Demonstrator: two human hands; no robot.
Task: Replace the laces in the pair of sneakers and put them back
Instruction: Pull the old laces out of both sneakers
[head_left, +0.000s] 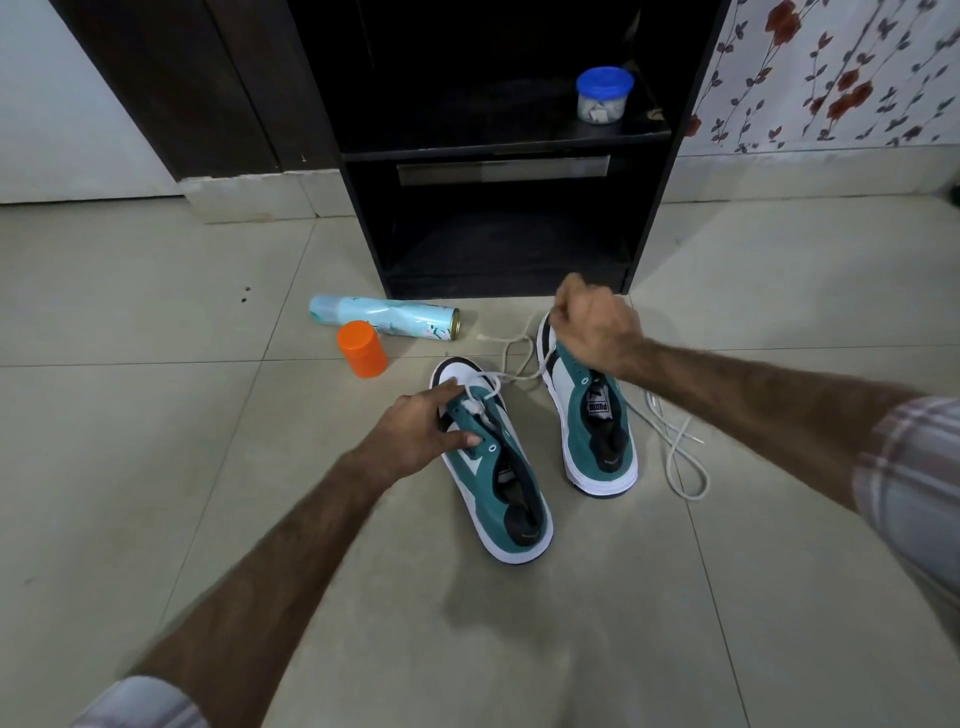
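Head view: lace (511, 358) seemingly pinched in right hand (597, 327) above sneakers (498, 467)

Pale tiled floor (156, 467), dark open cabinet (498, 171), floral wallpaper (831, 78)

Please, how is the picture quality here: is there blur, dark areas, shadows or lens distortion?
Head view: wide-angle bending curves the grey floor tiles and the edges of the dark wooden cabinet; the cabinet's inside is almost black; a soft shadow lies on the floor below the teal-and-white left sneaker; the right hand, gripping the white lace, is slightly blurred; no strong glare.
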